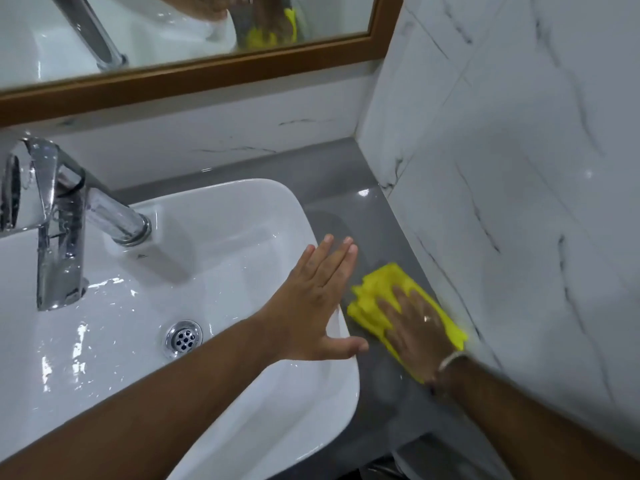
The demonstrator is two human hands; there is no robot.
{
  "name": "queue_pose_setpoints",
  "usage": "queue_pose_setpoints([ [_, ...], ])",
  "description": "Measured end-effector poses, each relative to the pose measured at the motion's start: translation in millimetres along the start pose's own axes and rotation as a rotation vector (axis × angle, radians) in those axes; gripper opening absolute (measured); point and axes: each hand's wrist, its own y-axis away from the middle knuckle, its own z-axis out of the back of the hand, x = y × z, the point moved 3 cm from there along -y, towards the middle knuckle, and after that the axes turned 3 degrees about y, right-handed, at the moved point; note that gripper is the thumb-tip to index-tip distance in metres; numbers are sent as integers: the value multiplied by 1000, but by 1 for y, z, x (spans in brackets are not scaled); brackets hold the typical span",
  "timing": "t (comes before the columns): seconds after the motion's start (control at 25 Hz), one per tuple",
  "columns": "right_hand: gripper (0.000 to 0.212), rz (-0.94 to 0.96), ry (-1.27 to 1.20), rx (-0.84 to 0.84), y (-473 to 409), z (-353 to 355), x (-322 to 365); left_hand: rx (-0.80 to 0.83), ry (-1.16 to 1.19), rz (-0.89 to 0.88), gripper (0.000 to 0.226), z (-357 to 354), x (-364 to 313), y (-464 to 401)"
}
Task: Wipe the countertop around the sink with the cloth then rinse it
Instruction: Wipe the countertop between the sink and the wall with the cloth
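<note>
A yellow cloth lies flat on the grey countertop, in the narrow strip between the white sink and the marble side wall. My right hand presses palm-down on the cloth, fingers spread, covering its near half. My left hand hovers over the sink's right rim with fingers straight and apart, holding nothing. The sink basin is wet, with a metal drain at its bottom.
A chrome tap stands at the sink's back left, its spout over the basin. A marble-tiled wall bounds the counter on the right. A wood-framed mirror hangs above the back wall.
</note>
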Motion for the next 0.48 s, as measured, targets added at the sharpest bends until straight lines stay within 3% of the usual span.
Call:
queue_pose_setpoints([
  [0.08,62,-282,-122,28,-40,16,7,2,-8,5,117,0,0,0],
  [0.12,65,-289,-108,10,-50,18,25,-1,-16,7,116,-1,0,-1],
  [0.24,50,-86,-257,-58,3,17,77,19,-26,21,116,-1,0,-1],
  [0.32,51,41,-117,-12,50,5,74,17,-20,18,117,0,-1,0],
  [0.4,59,-145,-71,43,42,-2,37,18,-8,23,117,1,-2,0],
  [0.48,60,-506,-179,76,4,15,22,28,-18,32,117,0,-3,0],
])
